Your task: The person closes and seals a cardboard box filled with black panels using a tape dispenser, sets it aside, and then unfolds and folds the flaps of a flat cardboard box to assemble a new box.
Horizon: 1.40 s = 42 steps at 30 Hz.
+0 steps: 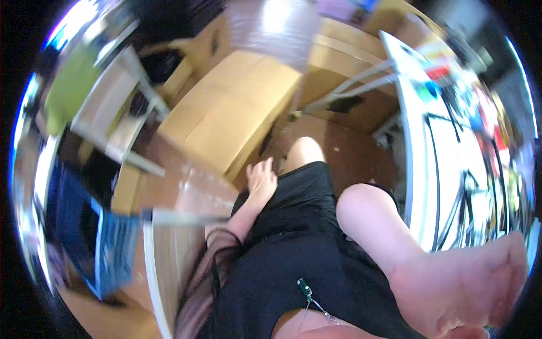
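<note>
Seemingly for rest, the left hand (262, 179) lies loosely spread on the black garment (299, 198), gripping nothing, near a cardboard box (231, 104) farther left; the near-right hand (460, 282) I cannot tell.

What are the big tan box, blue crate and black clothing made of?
Big tan box: likely cardboard; matte, flat panels with folded edges. Blue crate: probably plastic; even colour and a latticed side, though blur leaves the finish open. Black clothing by the left hand: fabric, mostly matte, shown by soft folds; the fibre is unclear.
</note>
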Tool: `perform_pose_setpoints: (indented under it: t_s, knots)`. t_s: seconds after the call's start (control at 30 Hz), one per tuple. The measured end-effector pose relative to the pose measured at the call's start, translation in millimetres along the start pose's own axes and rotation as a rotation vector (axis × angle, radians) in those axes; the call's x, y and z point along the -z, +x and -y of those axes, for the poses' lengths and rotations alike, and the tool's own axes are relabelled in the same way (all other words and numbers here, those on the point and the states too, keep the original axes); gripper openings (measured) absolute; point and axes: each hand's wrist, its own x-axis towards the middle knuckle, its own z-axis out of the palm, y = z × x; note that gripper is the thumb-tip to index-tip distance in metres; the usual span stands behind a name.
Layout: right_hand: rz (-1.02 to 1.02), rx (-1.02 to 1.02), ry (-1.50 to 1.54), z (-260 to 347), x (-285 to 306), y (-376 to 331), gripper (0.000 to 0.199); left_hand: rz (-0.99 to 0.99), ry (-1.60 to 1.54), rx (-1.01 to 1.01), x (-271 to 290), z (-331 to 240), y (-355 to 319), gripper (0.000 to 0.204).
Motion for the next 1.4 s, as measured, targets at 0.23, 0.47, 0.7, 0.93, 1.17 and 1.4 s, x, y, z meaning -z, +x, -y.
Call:
perform_pose_setpoints:
  t_s: [0.23, 0.47, 0.7, 0.93, 1.17, 1.4]
  knots:
    - [0.097, 0.034, -0.018, 4, 65, 20, 0.022, 0.071, -0.152, 0.091, -22, -12, 17, 0.052]
    - [-0.698, 0.053, -1.277, -159, 373, 9, 0.052, 0.097, -0.251, 0.359, -7, 35, 7, 0.055]
    - [-0.624, -0.807, -1.529, -91, 665, 75, 0.064, 0.149, -0.316, 0.409, -28, 33, 22, 0.054]
    - [-0.759, -0.391, -1.52, -176, 573, 60, 0.054, 0.134, -0.151, 0.425, -19, 63, 35, 0.053]
    - [-0.631, -0.209, -1.294, -96, 491, 79, 0.045, 0.103, -0.271, 0.373, -24, 56, 62, 0.053]
    - [-0.575, -0.352, -1.599, -37, 507, 77, 0.04, 0.091, -0.245, 0.283, -31, 43, 52, 0.052]
